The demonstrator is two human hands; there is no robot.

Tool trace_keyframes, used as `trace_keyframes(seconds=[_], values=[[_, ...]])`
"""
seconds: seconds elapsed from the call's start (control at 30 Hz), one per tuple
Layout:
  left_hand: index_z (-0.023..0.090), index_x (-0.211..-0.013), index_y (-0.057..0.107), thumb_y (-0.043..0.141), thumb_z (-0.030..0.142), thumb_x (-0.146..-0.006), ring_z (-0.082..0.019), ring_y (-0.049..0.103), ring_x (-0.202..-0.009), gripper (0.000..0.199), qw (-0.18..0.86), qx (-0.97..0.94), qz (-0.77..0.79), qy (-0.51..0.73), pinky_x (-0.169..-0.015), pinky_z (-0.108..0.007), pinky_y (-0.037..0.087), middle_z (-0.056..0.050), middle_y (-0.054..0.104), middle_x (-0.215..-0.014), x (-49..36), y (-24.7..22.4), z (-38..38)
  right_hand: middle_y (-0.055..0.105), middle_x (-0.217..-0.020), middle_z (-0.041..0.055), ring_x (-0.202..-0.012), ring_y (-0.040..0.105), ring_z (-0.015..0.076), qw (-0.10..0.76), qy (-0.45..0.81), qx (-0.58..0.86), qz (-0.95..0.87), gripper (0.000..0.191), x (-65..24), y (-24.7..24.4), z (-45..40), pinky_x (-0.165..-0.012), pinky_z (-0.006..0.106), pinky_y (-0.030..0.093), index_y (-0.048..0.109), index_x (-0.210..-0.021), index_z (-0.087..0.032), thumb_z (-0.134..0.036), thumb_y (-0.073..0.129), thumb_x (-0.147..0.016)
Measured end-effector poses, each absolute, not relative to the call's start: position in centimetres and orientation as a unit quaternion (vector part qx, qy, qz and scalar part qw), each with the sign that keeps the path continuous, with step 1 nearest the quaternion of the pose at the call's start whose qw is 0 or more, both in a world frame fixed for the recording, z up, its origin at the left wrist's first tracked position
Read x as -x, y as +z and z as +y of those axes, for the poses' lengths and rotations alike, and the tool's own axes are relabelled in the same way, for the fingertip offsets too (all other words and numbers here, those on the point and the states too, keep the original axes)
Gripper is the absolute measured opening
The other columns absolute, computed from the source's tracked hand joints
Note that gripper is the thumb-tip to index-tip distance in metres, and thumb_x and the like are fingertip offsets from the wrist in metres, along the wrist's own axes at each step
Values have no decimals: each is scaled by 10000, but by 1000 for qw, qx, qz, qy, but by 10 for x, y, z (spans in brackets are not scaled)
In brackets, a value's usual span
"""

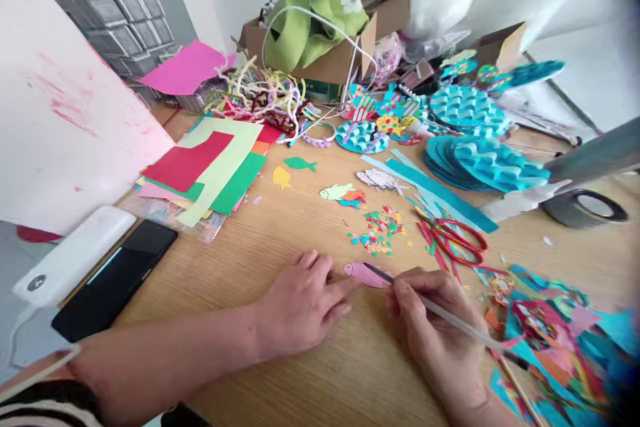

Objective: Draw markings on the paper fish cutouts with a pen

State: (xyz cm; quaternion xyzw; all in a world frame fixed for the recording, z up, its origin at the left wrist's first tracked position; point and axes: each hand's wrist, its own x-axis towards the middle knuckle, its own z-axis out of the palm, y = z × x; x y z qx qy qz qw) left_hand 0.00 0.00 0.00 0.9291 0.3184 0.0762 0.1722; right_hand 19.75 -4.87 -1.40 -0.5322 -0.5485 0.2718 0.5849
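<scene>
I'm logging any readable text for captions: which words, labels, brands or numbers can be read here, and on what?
None can be read.
White power bank: a round grey mark, too small to read.
Black phone: screen dark, no text.
Cardboard box: no legible print.
Pink paper fish under the hands: no writing.

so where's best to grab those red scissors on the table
Probably by the looped handles of the red scissors, coming from above on the right side. They lie flat on the wooden table with the loops towards the right and the blades pointing left into paper scraps.
</scene>
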Motion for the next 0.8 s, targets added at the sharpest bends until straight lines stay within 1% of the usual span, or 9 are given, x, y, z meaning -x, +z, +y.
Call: trace_keyframes(seconds=[0.13, 0.3, 0.43, 0.57, 0.63, 0.73, 0.8], values=[[281, -1357, 503, 463, 355, -982, -245, 448, -916, 384, 158, -930, 319, 91, -830, -416, 424, -69, 486, -989, -1, -1, -2, 593, -637, -18, -506, 542, 87, 607, 224, 548, -530, 94, -193, -11, -48, -448, 193, 416, 570, -828, -183, -181, 617, -909], [286, -1318, 536, 494, 336, -970, -242, 455, -919, 354, 142, -931, 315, 113, -832, -406, 426, -63, 492, -970, -1, -4, 0, 627, -702, -4, -572, 609, 113, 636, 208, 525, -525, 44, -191, -15, -48, -528, 228, 497, 572, -909, -190, -186, 616, -913], [270, -1271, 577, 518, 329, -960, -235, 467, -910, 322, 128, -933, 310, 131, -836, -398, 432, -64, 512, -970, 0, -6, -1, 674, -805, 17, -642, 662, 140, 647, 182, 512, -536, 108, -193, -14, -49, -589, 274, 540, 563, -1001, -201, -200, 623, -912], [253, -1225, 621, 554, 311, -939, -235, 490, -902, 300, 116, -932, 304, 161, -835, -393, 444, -68, 539, -940, 1, -6, 1, 717, -889, 49, -702, 702, 169, 652, 114, 512, -548, 133, -200, 1, -47, -643, 317, 561, 557, -1074, -201, -251, 570, -950], [232, -1197, 643, 549, 275, -937, -226, 507, -895, 279, 118, -925, 302, 198, -841, -380, 451, -65, 556, -916, 2, -7, 5, 733, -895, 60, -717, 714, 177, 621, 90, 546, -555, 148, -205, 9, -45, -664, 324, 562, 567, -1094, -198, -277, 521, -977], [201, -1134, 670, 525, 209, -938, -209, 532, -893, 244, 121, -903, 322, 256, -848, -354, 461, -61, 586, -913, 3, -8, 12, 752, -883, 66, -752, 726, 190, 531, 108, 593, -596, 185, -211, 13, -45, -687, 325, 566, 591, -1057, -206, -327, 463, -999], [174, -1109, 671, 516, 172, -933, -210, 542, -893, 235, 115, -892, 340, 273, -853, -356, 466, -67, 598, -921, 4, -10, 17, 760, -890, 74, -786, 729, 203, 477, 88, 610, -627, 194, -215, 8, -46, -706, 329, 561, 594, -1021, -208, -342, 457, -996]])
